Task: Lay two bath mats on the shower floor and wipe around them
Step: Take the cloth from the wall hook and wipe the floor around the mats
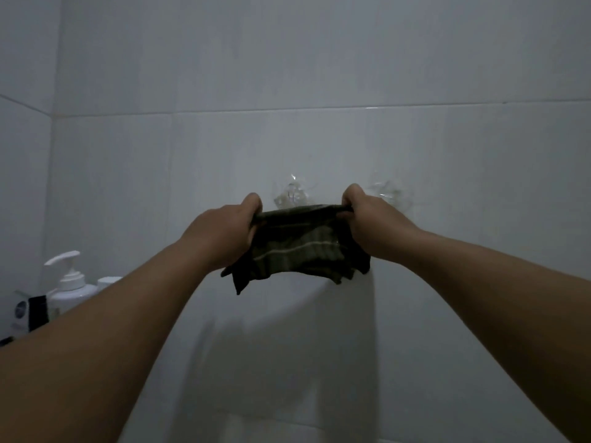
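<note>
Holding: both hands stretch a dark green cloth (pixel 299 247) flat against the tiled wall (pixel 319 91), its top edge pulled taut.
Left hand (pixel 228 233): fingers curled tight round the cloth's left top corner, bunching the fabric, probably so the edge stays level.
Right hand (pixel 367 219): fingers clamped on the right top corner, pulling outward against the left.
Cloth: striped, hanging in loose folds below the held edge; lower corners dangle free.
Hooks: two clear stick-on hooks, one (pixel 292 195) just above the cloth's middle, the other (pixel 388 190) beside the right hand; the cloth is raised to their level, likely to be hung on or lifted off them. Which, I cannot tell.
Bath mats: not in view; the shower floor is also out of frame.
Bottles: a white pump bottle (pixel 68 289) stands at the lower left, well apart from the hands.
</note>
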